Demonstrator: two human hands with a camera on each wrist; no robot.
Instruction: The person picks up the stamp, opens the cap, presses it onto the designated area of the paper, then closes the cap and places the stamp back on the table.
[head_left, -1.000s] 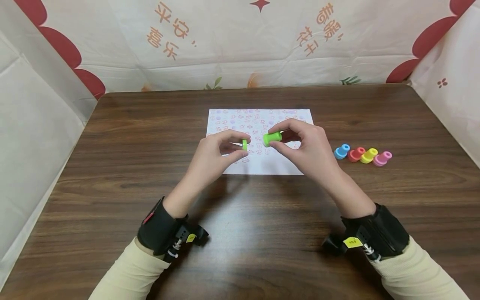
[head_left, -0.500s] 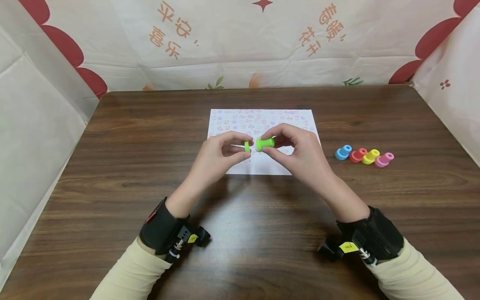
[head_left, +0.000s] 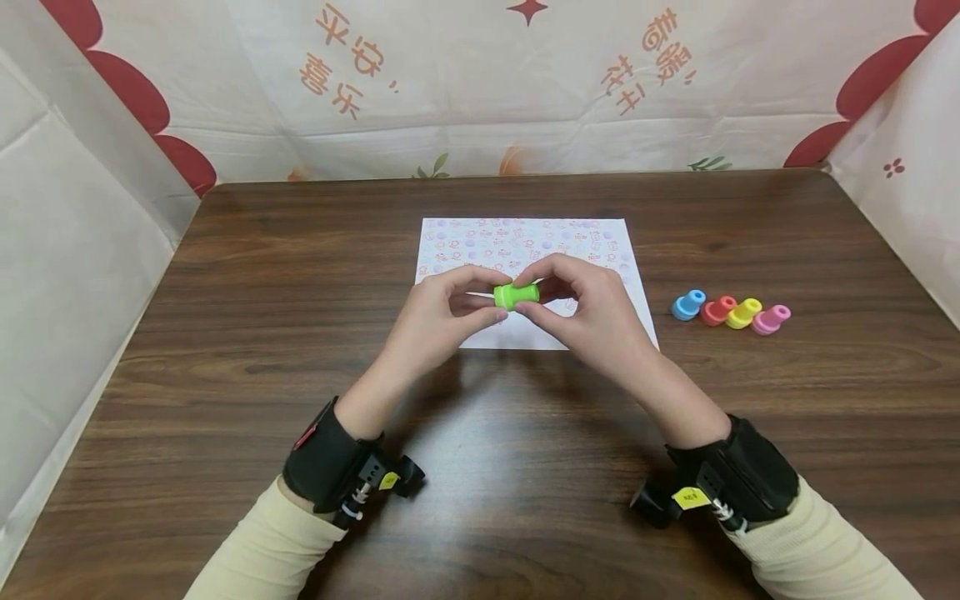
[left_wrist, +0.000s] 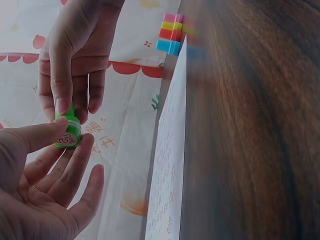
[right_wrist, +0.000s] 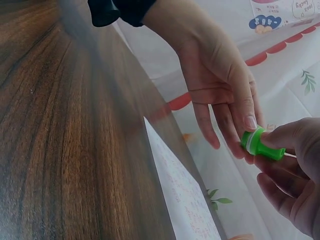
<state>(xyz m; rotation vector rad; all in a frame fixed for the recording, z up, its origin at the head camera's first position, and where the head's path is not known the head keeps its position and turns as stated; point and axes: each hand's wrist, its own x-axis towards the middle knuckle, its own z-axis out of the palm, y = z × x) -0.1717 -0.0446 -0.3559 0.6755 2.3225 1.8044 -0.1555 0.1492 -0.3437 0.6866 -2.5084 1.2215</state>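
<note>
1. Filling most of the head view: a dark wood-grain table (head_left: 525, 533).
2. Spread along the top of the frame: a white cloth (head_left: 480, 83), edged with red scallops and printed with orange lettering.
3. Reaching in from the lower left and lower right corners: cream sleeves (head_left: 262, 546).
4. Lying flat at centre, partly behind the hands: a white sheet (head_left: 536, 246), dotted with small red and purple prints.
5. Just left of centre: a left hand (head_left: 442, 312), pinching the wide end of a green stamp (head_left: 517, 296) between thumb and fingertips, little finger apart from the rest in the left wrist view.
6. Just right of centre: a right hand (head_left: 585, 304), pinching the narrow end with thumb and fingers.
7. Lined up close together at right of frame: blue, red, yellow and pink stamps (head_left: 744, 313).
8. Held sideways at centre, raised above the sheet: the green stamp, white-banded, with a printed round face visible from the left wrist.
</note>
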